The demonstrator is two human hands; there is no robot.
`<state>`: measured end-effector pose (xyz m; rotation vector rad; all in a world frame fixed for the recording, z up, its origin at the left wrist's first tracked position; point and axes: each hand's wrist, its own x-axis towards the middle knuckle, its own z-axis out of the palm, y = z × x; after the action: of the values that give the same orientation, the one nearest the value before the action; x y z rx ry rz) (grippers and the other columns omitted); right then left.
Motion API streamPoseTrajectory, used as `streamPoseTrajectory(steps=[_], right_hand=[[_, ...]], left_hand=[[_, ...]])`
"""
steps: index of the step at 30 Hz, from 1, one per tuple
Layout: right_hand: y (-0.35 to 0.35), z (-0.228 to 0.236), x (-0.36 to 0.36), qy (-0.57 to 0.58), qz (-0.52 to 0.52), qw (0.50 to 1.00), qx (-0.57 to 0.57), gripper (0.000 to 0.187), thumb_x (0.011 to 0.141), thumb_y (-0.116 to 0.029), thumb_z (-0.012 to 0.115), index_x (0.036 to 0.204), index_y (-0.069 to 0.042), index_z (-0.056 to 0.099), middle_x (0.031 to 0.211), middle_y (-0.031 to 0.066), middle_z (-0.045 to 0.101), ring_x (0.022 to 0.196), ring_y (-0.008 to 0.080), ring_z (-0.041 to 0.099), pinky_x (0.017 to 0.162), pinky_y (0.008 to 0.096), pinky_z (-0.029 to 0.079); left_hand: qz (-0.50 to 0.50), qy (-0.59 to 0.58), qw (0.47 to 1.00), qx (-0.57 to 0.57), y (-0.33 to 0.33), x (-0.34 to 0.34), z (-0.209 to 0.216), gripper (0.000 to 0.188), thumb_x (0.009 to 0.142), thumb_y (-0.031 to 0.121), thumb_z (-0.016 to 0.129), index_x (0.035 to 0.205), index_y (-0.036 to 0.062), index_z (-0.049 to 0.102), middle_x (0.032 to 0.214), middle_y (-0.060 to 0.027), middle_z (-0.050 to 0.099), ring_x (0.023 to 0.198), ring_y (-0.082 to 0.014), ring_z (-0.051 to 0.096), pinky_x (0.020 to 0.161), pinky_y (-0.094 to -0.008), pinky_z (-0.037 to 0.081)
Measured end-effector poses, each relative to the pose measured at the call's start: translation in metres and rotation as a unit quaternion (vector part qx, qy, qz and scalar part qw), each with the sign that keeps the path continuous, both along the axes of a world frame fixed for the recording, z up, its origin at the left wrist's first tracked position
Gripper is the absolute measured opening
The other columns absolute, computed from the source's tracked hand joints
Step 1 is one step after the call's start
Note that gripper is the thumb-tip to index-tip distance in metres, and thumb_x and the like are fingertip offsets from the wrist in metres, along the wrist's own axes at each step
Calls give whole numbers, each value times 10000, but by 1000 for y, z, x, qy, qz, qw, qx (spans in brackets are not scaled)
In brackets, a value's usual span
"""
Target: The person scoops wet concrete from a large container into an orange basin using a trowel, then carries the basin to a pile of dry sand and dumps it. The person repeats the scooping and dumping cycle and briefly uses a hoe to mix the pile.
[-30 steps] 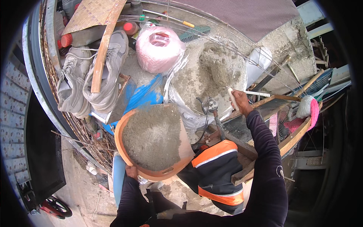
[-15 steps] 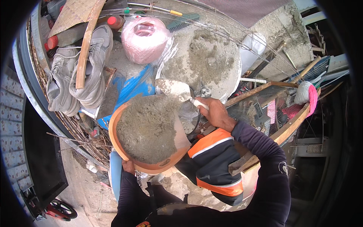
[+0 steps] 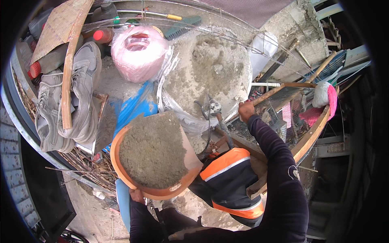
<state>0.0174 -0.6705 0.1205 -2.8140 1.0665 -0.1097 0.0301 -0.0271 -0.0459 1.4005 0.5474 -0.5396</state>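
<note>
My left hand (image 3: 137, 195) is closed on the lower left rim of an orange-brown plastic basin (image 3: 189, 146). Grey, crumbly cement mix (image 3: 152, 152) fills most of it; a strip of bare inner wall shows on the right. In my closed right hand (image 3: 246, 110) is a trowel (image 3: 241, 95), its blade small and partly lost against the pale material beyond. That hand is at the lower right edge of a wide, open white sack (image 3: 170, 87) with grey cement powder (image 3: 219, 56) in it, apart from the basin.
Grey shoes (image 3: 83, 85) lie at the left under a wooden strip, near a pink plastic-wrapped roll (image 3: 139, 60). A black-and-orange bag (image 3: 231, 182) sits right of the basin. Wire mesh in a wooden frame (image 3: 310, 137) stands at the right; thin metal rods cross the far side.
My right hand has moved right with the trowel, from the basin's far edge to the sack's right edge. The basin sits slightly lower in view, still held by my left hand.
</note>
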Motion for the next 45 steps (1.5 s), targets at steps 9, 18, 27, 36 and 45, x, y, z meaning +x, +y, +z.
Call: streamPoseTrajectory(steps=[9,18,27,36,45], right_hand=[[-30,-48,96,55,-39,998,4,223,781,-178,614,855,33,619,886,218,628,758,324,642,582,434,517],[0,-14,67,-275,-276,839,381,290,840,-257,596,969,-3,652,728,132,596,483,226,564,408,356,446],[76,74,60,-140,-40,892,427,364,923,-223,503,1199,7,558,629,26,543,404,98,489,336,240,383],[193,112,57,80,244,888,381,359,910,-184,527,1250,-71,551,700,31,590,481,123,526,448,263,441],[246,136,56,72,277,958,33,338,828,-169,591,1163,-125,598,847,175,588,777,384,591,680,451,472]], left_hand=[[-74,-67,995,-20,-2,6,6,261,667,123,470,884,2,550,739,-84,583,685,-226,591,649,-337,489],[-63,-85,994,-15,6,-4,-26,264,670,91,445,893,0,555,747,-89,587,678,-218,587,644,-337,489],[-32,-23,998,47,3,0,-8,250,712,13,488,950,-1,561,767,-97,611,654,-221,596,596,-334,492],[-7,-32,999,1,5,-7,-15,214,746,39,448,929,7,554,778,-82,594,700,-213,593,633,-339,489],[10,26,999,16,5,-6,-31,271,709,-6,464,966,-12,550,815,-110,604,692,-222,610,618,-342,505]])
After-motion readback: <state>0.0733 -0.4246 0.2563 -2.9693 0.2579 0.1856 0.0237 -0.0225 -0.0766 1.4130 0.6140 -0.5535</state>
